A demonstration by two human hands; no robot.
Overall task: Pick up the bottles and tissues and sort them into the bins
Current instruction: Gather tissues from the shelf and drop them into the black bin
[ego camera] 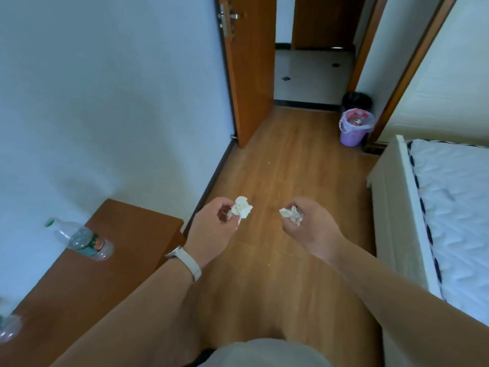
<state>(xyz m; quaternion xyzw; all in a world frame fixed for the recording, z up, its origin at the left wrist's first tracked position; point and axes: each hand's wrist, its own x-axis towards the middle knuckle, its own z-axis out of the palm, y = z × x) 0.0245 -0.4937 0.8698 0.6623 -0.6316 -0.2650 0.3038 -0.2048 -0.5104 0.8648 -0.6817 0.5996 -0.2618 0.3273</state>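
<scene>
My left hand [214, 226] pinches a crumpled white tissue [241, 207] in front of me, above the wooden floor. My right hand [309, 223] holds a second crumpled tissue [289, 214] at about the same height. An empty clear plastic bottle [82, 239] with a green cap stands on the brown table [111, 266] at my left. Part of another clear bottle [9, 328] shows at the left edge. Far ahead on the right stand a purple bin [353, 135] with a pink liner and, behind it, a black bin [357, 100].
A bed [449, 207] with a white quilted mattress and pale frame fills the right side. An open wooden door [251, 70] stands ahead by the white wall, leading to a tiled hallway. The wooden floor [285, 168] runs between table and bed toward the bins.
</scene>
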